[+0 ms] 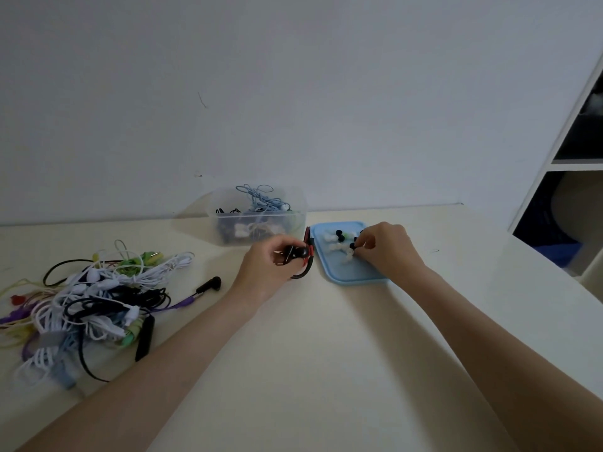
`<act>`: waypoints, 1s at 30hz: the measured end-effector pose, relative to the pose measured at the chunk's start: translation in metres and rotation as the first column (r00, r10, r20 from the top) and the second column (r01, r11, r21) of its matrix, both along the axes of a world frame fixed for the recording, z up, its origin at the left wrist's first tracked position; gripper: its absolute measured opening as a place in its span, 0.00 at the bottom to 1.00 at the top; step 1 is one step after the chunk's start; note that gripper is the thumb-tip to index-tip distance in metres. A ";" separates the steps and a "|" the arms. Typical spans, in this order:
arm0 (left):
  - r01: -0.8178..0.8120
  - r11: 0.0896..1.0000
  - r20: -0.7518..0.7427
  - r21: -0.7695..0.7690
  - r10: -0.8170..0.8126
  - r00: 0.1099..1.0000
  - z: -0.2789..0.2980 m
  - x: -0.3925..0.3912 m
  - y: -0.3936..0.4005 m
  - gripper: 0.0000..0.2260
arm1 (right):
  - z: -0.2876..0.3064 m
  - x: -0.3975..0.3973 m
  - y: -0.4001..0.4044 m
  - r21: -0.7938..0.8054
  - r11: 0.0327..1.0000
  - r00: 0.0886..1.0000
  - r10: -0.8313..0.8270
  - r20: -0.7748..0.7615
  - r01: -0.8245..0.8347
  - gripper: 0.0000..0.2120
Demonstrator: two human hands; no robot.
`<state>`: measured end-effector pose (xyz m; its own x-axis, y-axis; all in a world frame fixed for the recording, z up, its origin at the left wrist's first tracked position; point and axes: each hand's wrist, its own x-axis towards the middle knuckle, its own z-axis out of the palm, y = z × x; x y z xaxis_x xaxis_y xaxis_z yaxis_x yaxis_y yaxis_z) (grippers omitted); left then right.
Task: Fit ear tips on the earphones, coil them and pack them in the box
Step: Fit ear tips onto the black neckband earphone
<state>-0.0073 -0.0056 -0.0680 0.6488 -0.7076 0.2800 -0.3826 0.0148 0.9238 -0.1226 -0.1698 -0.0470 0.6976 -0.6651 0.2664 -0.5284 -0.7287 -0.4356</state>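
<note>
On the worktop (326,337), the left hand (264,272) curls around a black-and-red earphone (301,254) beside the clear box (257,216). The right hand (388,249) pinches a black ear tip (352,246) over the blue lid (355,275).

Tangled earphones (81,308) run off the left edge.

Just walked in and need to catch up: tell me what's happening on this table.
A person is fitting ear tips. The left hand grips a black-and-red earphone, while the right hand pinches a small black ear tip on the light-blue plastic tray. A tangled pile of coloured earphones waits at left; the clear plastic box already holds some.
</note>
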 end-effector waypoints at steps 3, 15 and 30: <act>-0.001 0.999 -0.010 -0.032 0.000 1.000 -0.001 0.001 0.000 0.14 | 0.006 -0.002 0.006 0.006 1.000 0.988 0.009 0.156 -0.010 0.05; 0.025 0.997 0.077 -0.071 -0.020 0.997 -0.005 0.002 -0.002 0.18 | -0.006 0.012 0.053 0.361 0.832 0.817 0.176 0.549 -0.422 0.10; -0.034 0.993 -0.049 -0.110 0.029 0.998 0.003 -0.006 0.002 0.12 | -0.001 0.008 0.063 0.421 0.762 0.757 0.134 0.640 -0.491 0.10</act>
